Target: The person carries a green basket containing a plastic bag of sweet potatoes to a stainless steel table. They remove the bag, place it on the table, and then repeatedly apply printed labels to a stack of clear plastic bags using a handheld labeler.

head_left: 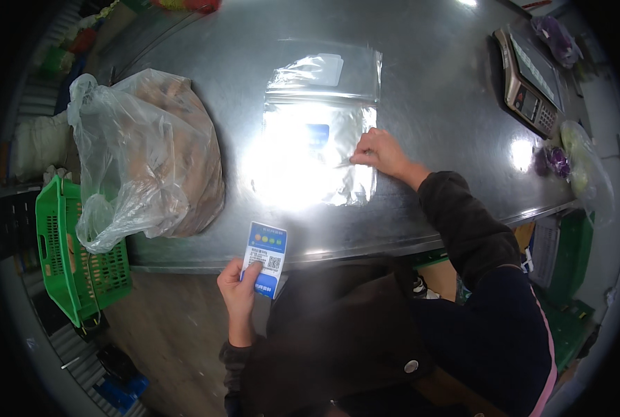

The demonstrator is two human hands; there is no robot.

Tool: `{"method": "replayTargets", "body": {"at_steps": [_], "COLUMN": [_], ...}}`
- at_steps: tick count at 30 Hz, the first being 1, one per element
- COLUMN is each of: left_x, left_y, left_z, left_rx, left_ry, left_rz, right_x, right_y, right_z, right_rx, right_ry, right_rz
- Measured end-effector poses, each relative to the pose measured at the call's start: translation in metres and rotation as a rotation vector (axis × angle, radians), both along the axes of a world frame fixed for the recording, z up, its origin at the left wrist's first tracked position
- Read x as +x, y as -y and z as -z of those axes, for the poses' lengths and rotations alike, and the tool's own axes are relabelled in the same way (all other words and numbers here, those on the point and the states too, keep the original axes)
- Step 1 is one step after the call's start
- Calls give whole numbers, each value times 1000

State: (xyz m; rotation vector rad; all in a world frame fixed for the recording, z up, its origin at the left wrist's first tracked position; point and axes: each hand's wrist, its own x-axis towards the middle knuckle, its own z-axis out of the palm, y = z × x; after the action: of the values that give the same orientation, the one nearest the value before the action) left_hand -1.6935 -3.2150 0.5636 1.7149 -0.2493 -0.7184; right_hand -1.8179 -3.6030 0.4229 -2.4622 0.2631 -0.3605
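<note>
My left hand [240, 284] holds a stack or strip of blue-and-white printed labels [265, 242] in front of the table's near edge, the thumb on top. The labels bear writing and a printed code. Flat on the metal table lies what looks like a stack of clear plastic bags [323, 96], washed out by strong glare. A blue label [317, 135] shows near the middle of the bags. At their right edge, my right hand [380, 154] rests with curled fingers, thumb near the forefinger. Whether it pinches the film is hard to see.
A large knotted translucent bag of brownish produce [177, 156] stands at left, beside a green plastic crate [60, 250] below table height. On the stainless steel table [440, 104], a digital scale [534, 83] sits far right, near bagged purple vegetables [555, 39] and a bagged pale green vegetable [581, 156].
</note>
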Motion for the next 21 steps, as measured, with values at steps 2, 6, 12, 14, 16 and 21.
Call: {"method": "replayTargets", "body": {"at_steps": [2,6,12,14,16,21], "left_x": [-1,-6,-8,-6,-4,-8], "left_y": [-8,-1,3,-8,-10,32], "left_z": [1,-6,-10,1,2,-19], "left_rx": [0,13,-14,11,-37,-159], "left_ry": [53,52,146,155,76,15], "left_rz": [12,85,170,235,257,186], "right_x": [25,42,53,42,35,34], "right_y": [14,69,-78,-138,-153,-163], "right_z": [-35,-50,-117,-126,-132,-154], "right_rx": [464,1243,981,1045,1138,824], "right_ry": [-229,240,-50,-322,-282,-47], "right_rz": [232,916,142,-212,-267,-270]}}
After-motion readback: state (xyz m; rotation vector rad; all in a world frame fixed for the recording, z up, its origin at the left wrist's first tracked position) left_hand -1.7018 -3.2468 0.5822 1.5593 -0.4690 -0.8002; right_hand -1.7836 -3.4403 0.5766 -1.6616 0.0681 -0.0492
